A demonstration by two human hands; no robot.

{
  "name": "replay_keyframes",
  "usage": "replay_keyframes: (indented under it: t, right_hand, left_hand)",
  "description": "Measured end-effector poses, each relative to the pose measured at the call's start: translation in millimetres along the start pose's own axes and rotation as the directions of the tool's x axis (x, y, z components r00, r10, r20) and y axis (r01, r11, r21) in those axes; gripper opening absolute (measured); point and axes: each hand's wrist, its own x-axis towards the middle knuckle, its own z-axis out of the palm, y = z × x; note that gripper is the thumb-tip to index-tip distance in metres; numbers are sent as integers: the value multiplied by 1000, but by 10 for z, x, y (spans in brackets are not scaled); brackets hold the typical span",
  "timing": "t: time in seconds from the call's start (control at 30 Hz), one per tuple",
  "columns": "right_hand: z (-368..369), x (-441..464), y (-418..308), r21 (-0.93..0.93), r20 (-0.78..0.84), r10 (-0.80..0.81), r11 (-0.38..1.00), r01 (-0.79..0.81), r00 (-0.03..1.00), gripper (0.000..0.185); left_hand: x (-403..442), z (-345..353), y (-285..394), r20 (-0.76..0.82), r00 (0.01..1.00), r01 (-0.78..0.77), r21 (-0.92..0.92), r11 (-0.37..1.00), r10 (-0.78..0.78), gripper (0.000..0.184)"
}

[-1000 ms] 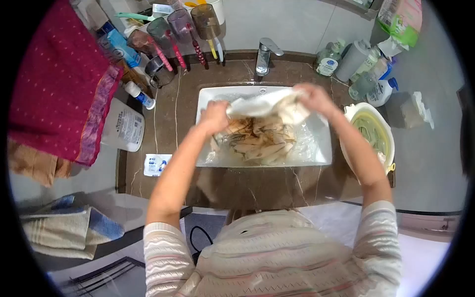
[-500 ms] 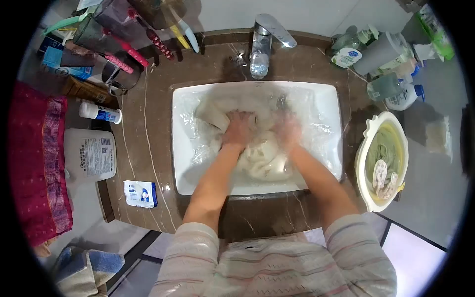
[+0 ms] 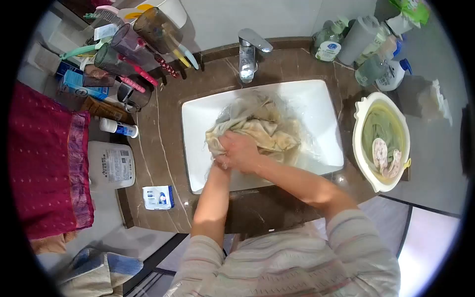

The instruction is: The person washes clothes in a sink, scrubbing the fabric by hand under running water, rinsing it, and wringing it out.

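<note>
One cloth point(image 3: 269, 129) against right hand point(image 3: 241, 151)

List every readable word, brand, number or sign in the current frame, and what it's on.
No text reads with certainty.
White jug: lines of label print, too small.
Packet on the counter: print too small.
Clear green pump bottle: label blurred.
White bottle with blue cap: print blurred.
White tube: print too small.
Blue box: print blurred.
</note>
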Motion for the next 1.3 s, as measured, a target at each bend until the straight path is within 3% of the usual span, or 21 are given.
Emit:
replay_keyframes:
  t: [0.17, 0.2, 0.27, 0.3, 0.33, 0.37, 0.43, 0.47, 0.57, 0.6, 0.7, 0.77, 0.8, 0.83, 0.87, 0.9, 1.0, 1.07, 1.13, 1.27, 1.3]
  right_hand:
    - [51, 559, 809, -193, 48, 407, 900, -391, 912, 37]
    - [-92, 491, 942, -247, 74, 470, 863, -441, 879, 40]
    - [-127, 313, 1540, -102, 160, 250, 966, -236, 955, 57]
    - [-361, 265, 1495, -215, 176, 308, 939, -269, 935, 61]
    - [-716, 195, 1285, -323, 186, 370, 898, -299, 910, 65]
    - [-906, 161, 1162, -428, 188, 432, 844, -323, 882, 69]
    - [-718, -17, 1061, -504, 152, 287, 846, -176, 946, 70]
    - [-575, -118, 1038, -531, 148, 254, 836, -140, 956, 70]
    - [-155, -303, 1085, -588, 153, 243, 801, -110, 958, 67]
    - [-86, -254, 1155, -627, 158, 267, 771, -112, 951, 65]
    - [-89, 81, 1295, -628, 166, 378, 753, -198, 911, 57]
    - [-215, 234, 1261, -468, 205, 513, 800, -376, 834, 50]
    - [-248, 201, 1250, -384, 128, 426, 854, -351, 896, 47]
    - [-262, 143, 1247, -300, 39, 338, 902, -312, 940, 44]
    - [-285, 103, 1247, -221, -58, 250, 941, -256, 967, 41]
    - [-313, 62, 1130, -174, -64, 176, 967, -184, 982, 41]
    - [-260, -58, 484, -70, -122, 2, 998, -10, 993, 39]
    - [-115, -45, 309, -86, -176, -56, 995, 42, 983, 39]
    - [-21, -18, 290, -125, -205, -99, 989, 74, 974, 43]
    - [-80, 298, 717, -153, -160, 233, 954, -258, 959, 47]
    - [-53, 301, 1000, -167, -211, 263, 939, -300, 941, 50]
  left_hand:
    - [168, -123, -331, -80, 982, -145, 271, 951, 173, 39]
    - [-79, 44, -173, -29, 989, -133, 217, 967, 143, 29]
    - [-136, -14, 119, 80, 925, -331, 651, 683, 372, 34]
    - [-179, -37, 270, 172, 876, -389, 804, 450, 450, 37]
    - [-449, 134, 456, 169, 891, -308, 908, 285, 422, 48]
    - [-425, 86, 414, 321, 847, -355, 935, 2, 424, 51]
    - [-333, -27, 302, 598, 742, -382, 749, -540, 304, 58]
    - [-438, 97, 135, 482, 859, -278, 724, -632, 175, 60]
    - [-290, 91, -237, 427, 890, -232, 722, -652, 157, 59]
    - [-108, -23, -353, 499, 845, -229, 663, -713, 192, 67]
    - [332, 47, -444, 415, 882, -183, 740, -647, 225, 64]
    - [430, 34, -324, 327, 922, -296, 941, -167, 208, 61]
    - [433, 17, -228, 296, 937, -317, 944, 97, 185, 59]
    - [380, -4, -140, 213, 970, -242, 791, 561, 118, 58]
    - [334, -28, -63, 177, 984, -93, 449, 888, 14, 57]
    - [284, -33, -26, 192, 976, 108, 3, 994, -107, 56]
    - [562, -153, -120, 233, 938, 281, -70, 957, -258, 46]
    - [272, -28, -260, 258, 960, -109, -28, 994, 112, 42]
    - [294, -57, -314, 183, 976, -113, -22, 993, 115, 42]
    - [314, -104, -307, 37, 989, -140, -15, 990, 141, 41]
    - [175, 2, -202, 36, 980, -196, 232, 953, 193, 42]
